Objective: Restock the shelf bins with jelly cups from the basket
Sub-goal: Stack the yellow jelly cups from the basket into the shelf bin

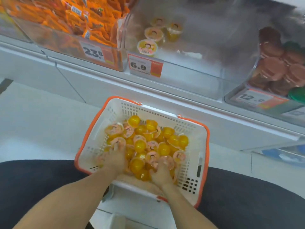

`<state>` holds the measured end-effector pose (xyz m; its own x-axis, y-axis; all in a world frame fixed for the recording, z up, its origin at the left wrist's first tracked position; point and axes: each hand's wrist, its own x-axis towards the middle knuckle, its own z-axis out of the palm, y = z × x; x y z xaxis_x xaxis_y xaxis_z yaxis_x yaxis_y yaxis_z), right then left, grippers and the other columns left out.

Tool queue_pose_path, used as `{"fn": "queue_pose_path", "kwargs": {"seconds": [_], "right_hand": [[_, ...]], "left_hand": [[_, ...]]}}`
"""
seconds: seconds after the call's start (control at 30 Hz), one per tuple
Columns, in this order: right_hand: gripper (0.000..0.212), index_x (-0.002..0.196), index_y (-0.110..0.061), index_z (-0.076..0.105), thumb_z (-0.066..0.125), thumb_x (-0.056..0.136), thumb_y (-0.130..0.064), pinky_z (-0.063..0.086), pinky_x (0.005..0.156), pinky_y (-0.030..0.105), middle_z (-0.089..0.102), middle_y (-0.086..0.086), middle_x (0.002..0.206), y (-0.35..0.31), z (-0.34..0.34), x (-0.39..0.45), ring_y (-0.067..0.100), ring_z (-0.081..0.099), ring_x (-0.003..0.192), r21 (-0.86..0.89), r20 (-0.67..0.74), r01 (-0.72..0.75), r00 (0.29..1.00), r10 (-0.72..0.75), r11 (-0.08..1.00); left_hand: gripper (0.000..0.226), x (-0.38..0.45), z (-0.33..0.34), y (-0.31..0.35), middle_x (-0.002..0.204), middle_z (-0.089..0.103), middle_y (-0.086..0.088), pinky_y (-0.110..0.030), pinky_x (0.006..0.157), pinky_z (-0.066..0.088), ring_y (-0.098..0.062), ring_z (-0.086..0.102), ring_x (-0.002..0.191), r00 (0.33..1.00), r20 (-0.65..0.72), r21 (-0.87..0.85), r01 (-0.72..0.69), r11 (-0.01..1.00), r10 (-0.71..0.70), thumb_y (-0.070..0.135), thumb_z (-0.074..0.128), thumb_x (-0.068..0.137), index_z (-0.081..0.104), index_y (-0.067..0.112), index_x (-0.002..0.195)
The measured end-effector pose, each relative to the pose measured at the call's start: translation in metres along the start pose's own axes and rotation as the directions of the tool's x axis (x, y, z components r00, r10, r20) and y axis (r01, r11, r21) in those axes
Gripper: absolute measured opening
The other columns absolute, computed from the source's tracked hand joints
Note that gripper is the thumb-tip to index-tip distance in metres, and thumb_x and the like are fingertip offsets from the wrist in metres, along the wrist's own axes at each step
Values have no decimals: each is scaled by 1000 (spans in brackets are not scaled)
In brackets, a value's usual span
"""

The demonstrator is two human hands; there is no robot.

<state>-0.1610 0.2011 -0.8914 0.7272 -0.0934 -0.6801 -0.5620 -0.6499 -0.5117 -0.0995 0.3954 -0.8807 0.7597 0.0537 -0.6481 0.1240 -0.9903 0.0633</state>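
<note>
White shop shelving runs across the upper half of the frame, carrying clear plastic bins. At upper left, one bin is packed with orange snack packets and bears a price tag reading 23. The middle bin holds only four jelly cups near its left front corner, with a tag reading 6.9 below them. At the right edge a third bin holds dark reddish-brown cups and something green, over a tag reading 12.

Below centre, a white basket with an orange rim sits in front of the shelf, between the person's dark-clad knees. It is heaped with yellow jelly cups, many showing pinkish cartoon lids.

Both hands are down in the basket, well apart from the shelf bins. The left hand lies on the pile at the near left with its fingers reaching into the cups; blur hides whether they are curled round any. The right hand is at the near middle, its fingers curled down around cups in the pile
</note>
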Motion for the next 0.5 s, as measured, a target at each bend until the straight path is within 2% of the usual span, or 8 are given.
{"fn": "queue_pose_path", "kwargs": {"seconds": [0.07, 0.13, 0.2, 0.27, 0.3, 0.4, 0.5], "right_hand": [[59, 145, -25, 40, 56, 88, -29, 50, 93, 37, 58, 7, 132, 1, 4, 7, 26, 59, 112, 10, -55, -30, 998, 31, 999], [75, 151, -34, 27, 58, 82, -35, 46, 100, 41, 38, 5, 152, 4, 10, 17, 29, 49, 128, -6, -69, -46, 997, 45, 999], [91, 152, -39, 14, 60, 74, -48, 48, 101, 45, 26, 0, 158, 4, 15, 24, 32, 42, 136, 15, -10, -40, 999, 40, 999], [99, 153, -40, 7, 62, 70, -52, 50, 98, 46, 27, -5, 156, 5, 19, 34, 31, 42, 136, 85, 13, -50, 999, 49, 995], [97, 152, -39, 12, 64, 71, -49, 49, 101, 46, 32, -5, 154, 5, 21, 37, 29, 41, 136, 125, -14, -60, 998, 62, 990], [71, 138, -31, 39, 67, 75, -49, 48, 102, 46, 52, 0, 135, 17, 32, 57, 25, 50, 127, 198, -133, -87, 984, 115, 976], [37, 113, -16, 54, 67, 87, -39, 49, 87, 36, 60, 4, 111, 12, 23, 58, 24, 59, 105, 165, -114, -175, 974, 195, 971]], "left_hand": [[60, 13, -3, 1, 153, 25, -17, -62, 95, 45, -40, 50, 123, 973, -180, -285, 90, 954, -145, 38, 52, 93, 26, 21, 144], [70, 30, -6, 3, 151, 30, -21, -62, 92, 46, -46, 54, 117, 928, -228, -518, 140, 844, -294, 36, 60, 91, 26, 16, 148], [69, 41, -10, 5, 142, 42, -25, -53, 90, 48, -47, 57, 112, 926, -234, -645, 80, 760, -296, 25, 65, 90, 31, 8, 147], [50, 50, -8, 1, 125, 57, -23, -47, 87, 48, -42, 60, 105, 919, -265, -710, 19, 704, -291, 16, 65, 90, 46, 4, 134], [39, 54, -5, -2, 115, 61, -23, -46, 84, 49, -40, 62, 99, 910, -289, -727, -6, 687, -298, 14, 64, 91, 51, 4, 126], [22, 52, -6, -6, 95, 64, -17, -37, 76, 46, -32, 61, 85, 895, -241, -738, 82, 669, -376, 12, 62, 92, 56, 3, 111], [29, 58, -2, -14, 102, 68, -20, -42, 84, 54, -36, 66, 94, 906, -82, -804, 186, 565, -416, 8, 68, 89, 60, 1, 116]]}}
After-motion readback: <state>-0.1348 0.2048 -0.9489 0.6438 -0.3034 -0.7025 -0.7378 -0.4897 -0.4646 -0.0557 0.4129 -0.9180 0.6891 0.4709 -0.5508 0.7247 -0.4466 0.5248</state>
